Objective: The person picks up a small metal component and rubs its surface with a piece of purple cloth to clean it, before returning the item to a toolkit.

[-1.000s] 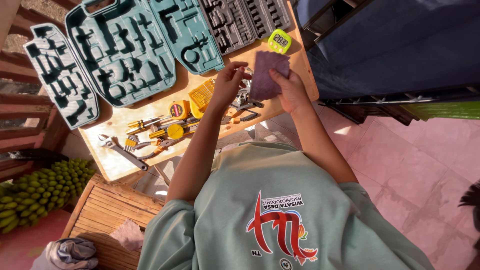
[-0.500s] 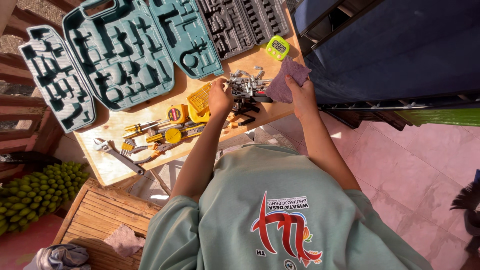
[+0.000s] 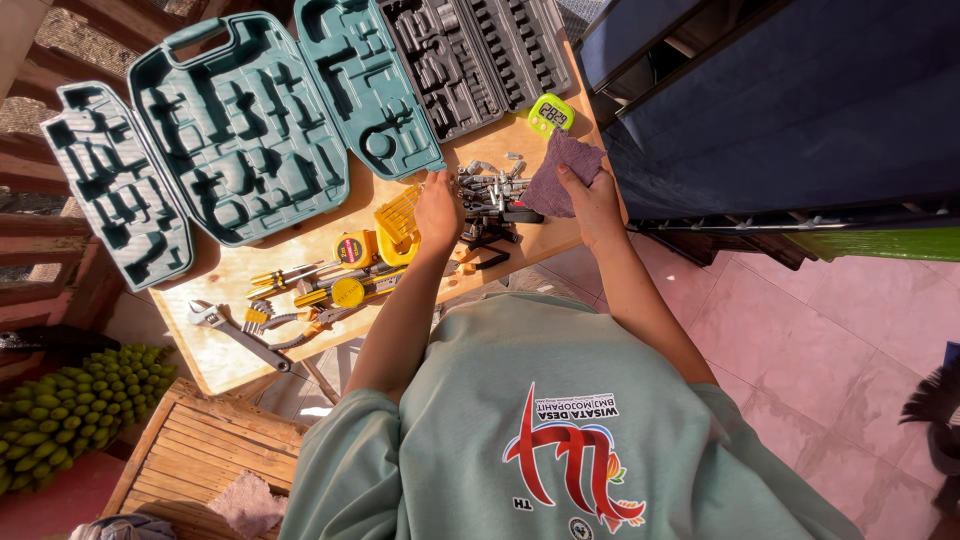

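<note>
My right hand [image 3: 592,203] is shut on a crumpled purple cloth [image 3: 562,172], held over the right end of the wooden table [image 3: 230,345]. My left hand [image 3: 437,208] rests on a heap of small metal sockets and bits [image 3: 492,188]. Its fingers curl down into the heap, hidden, so I cannot tell if they grip a piece. A yellow plastic bit holder [image 3: 402,215] lies just left of that hand.
Open teal tool cases [image 3: 240,130] and a dark grey socket tray [image 3: 475,55] fill the table's far side. A green timer [image 3: 551,114], tape measures [image 3: 353,248], screwdrivers, pliers and a wrench [image 3: 240,335] lie about. Green bananas [image 3: 70,405] and a slatted crate [image 3: 190,450] sit lower left.
Both hands came down from in front of me to the table. The left hand went to the metal heap, and the right hand lowered the cloth beside it.
</note>
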